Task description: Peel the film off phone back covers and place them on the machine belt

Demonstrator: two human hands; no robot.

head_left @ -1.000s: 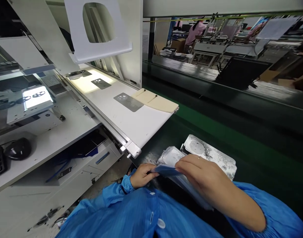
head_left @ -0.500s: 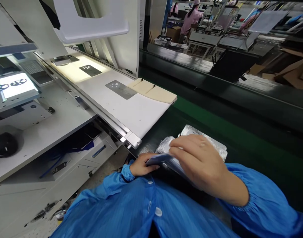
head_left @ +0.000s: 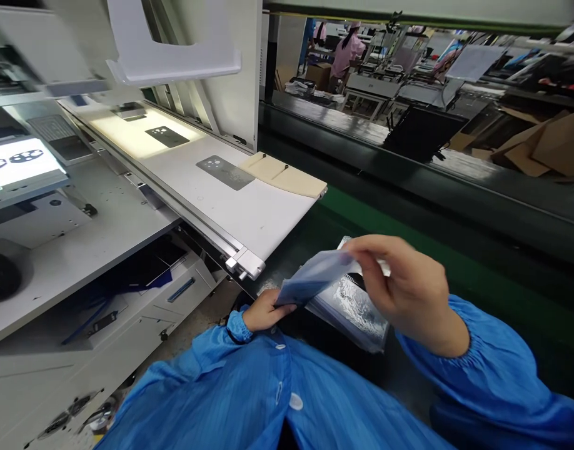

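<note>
My left hand (head_left: 266, 310) is closed on the near end of a thin bluish panel (head_left: 294, 291), thumb on top. A translucent plastic film (head_left: 331, 262) rises from the panel, tilted up to the right. My right hand (head_left: 404, 284) pinches the upper right corner of this film between thumb and fingertips. Where film and panel meet is hard to make out. Beneath my right hand lies a stack of shiny clear film sheets (head_left: 357, 306) on the dark surface. A second pale item behind the stack is mostly hidden by the right hand.
A white conveyor (head_left: 268, 219) ends ahead of me, carrying a grey phone back panel (head_left: 225, 172) with camera holes and another panel (head_left: 166, 136) under the light. A cream guide plate (head_left: 291, 177) edges the belt. A green-black belt (head_left: 409, 231) runs behind the stack. People work farther back.
My right hand has moved up and right with the film corner, and the film now spreads wider between the hands. More of the stack shows. The view has shifted slightly.
</note>
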